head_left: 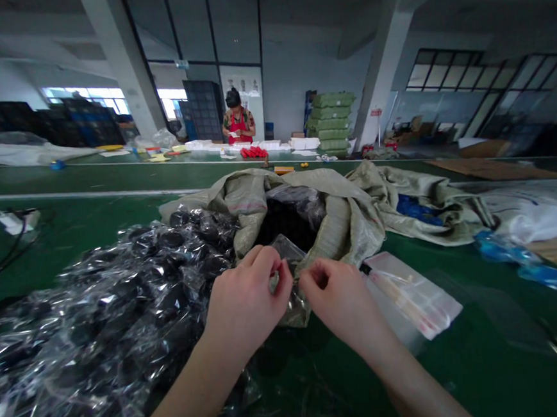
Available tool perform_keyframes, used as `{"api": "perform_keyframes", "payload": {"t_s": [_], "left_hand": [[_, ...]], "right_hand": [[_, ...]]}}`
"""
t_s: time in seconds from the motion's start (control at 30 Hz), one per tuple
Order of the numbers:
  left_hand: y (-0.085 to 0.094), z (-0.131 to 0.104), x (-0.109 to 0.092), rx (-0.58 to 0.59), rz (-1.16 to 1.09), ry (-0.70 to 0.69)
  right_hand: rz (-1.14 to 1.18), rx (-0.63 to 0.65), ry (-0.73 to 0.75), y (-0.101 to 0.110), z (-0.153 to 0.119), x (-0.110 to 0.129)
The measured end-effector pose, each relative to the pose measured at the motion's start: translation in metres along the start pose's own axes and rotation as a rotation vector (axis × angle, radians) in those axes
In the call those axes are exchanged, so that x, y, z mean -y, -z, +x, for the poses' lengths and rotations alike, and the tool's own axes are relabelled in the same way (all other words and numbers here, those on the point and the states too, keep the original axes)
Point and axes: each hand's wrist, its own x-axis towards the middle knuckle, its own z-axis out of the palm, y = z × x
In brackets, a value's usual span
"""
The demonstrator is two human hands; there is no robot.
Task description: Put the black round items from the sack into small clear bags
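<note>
My left hand (251,291) and my right hand (338,290) meet at the middle of the view, fingertips pinched on a small clear plastic bag (296,310). What the bag contains I cannot make out. Just beyond them gapes a woven sack (351,219) with its rim rolled down and dark contents inside. A large heap of black round pieces in clear plastic bags (145,289) spreads to the left. By my right hand lies a stack of flat clear bags (410,291).
Another woven sack (431,190) with blue pieces lies at the right, near blue wrapped items (523,260). A white plug with cables (19,221) rests on the green table (293,393) at left. Across it stands a person in a red apron (240,125).
</note>
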Motion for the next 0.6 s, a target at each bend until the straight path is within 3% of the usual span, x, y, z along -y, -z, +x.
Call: {"api": "perform_keyframes", "payload": {"t_s": [0.1,0.33,0.6], "left_hand": [[0.006,0.001,-0.001,-0.070,-0.004,-0.023],[0.019,-0.001,-0.009,-0.032,-0.089,-0.048],[0.029,-0.002,-0.013,-0.044,-0.001,-0.017]], "right_hand": [[0.011,0.003,0.008,0.008,0.000,0.000],[0.053,0.079,0.066,0.022,-0.004,0.008],[0.037,0.064,0.173,0.027,-0.006,0.001]]}}
